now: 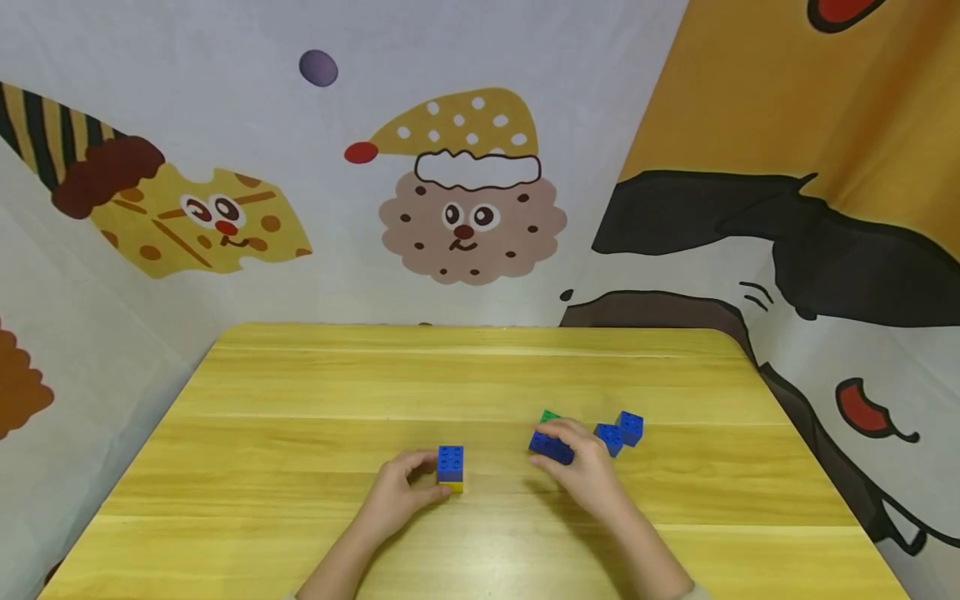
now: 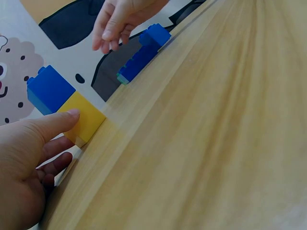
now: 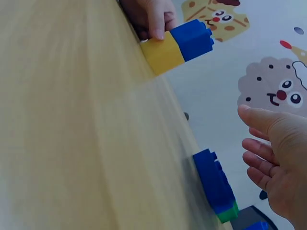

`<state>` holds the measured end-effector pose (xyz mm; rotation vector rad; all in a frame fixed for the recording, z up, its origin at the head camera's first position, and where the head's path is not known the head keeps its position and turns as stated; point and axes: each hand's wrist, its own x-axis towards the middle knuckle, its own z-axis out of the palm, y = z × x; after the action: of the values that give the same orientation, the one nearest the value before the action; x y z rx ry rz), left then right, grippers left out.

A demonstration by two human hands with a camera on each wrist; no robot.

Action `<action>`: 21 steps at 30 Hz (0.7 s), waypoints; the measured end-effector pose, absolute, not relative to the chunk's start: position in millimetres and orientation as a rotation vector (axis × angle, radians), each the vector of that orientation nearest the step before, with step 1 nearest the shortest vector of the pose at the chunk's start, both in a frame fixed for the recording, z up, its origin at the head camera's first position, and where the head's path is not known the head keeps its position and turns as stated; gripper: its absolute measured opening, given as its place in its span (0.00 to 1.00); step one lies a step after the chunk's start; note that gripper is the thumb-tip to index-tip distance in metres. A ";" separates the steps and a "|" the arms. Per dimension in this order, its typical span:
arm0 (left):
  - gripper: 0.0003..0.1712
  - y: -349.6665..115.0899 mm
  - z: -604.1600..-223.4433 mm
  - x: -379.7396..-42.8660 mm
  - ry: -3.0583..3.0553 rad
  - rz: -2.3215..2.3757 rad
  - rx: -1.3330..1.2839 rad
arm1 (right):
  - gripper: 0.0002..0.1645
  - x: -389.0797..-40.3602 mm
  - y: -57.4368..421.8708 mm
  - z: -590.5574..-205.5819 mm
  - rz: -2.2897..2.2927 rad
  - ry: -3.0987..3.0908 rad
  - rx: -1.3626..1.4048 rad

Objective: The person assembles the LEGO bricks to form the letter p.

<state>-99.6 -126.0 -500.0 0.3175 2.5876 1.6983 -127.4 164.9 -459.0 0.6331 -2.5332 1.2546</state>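
A wood-grain table [image 1: 337, 392] carries a yellow brick [image 1: 456, 487], a green brick [image 1: 550, 415] and three blue bricks [image 1: 552, 447].

The place looked like a children's play corner, though whether in a home or elsewhere could not be told. Cartoon-printed cloth [image 1: 247, 108] hung behind the far edge of a wood-grain table [image 1: 315, 375]: a smiling cheese [image 1: 168, 242] beyond the rounded far left corner, a biscuit [image 1: 408, 242] in a spotted cap beyond that edge's middle. Toy bricks [image 1: 451, 462] stood between its side edges.
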 end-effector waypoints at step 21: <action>0.25 -125.9 -502.0 -99.9 2.582 1.708 0.319 | 0.25 -129.4 175.4 -476.8 1.210 -2.661 0.414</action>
<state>-99.9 -125.9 -502.0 0.3188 2.5818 1.7084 -129.4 175.4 -476.8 0.4135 -2.6613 1.2101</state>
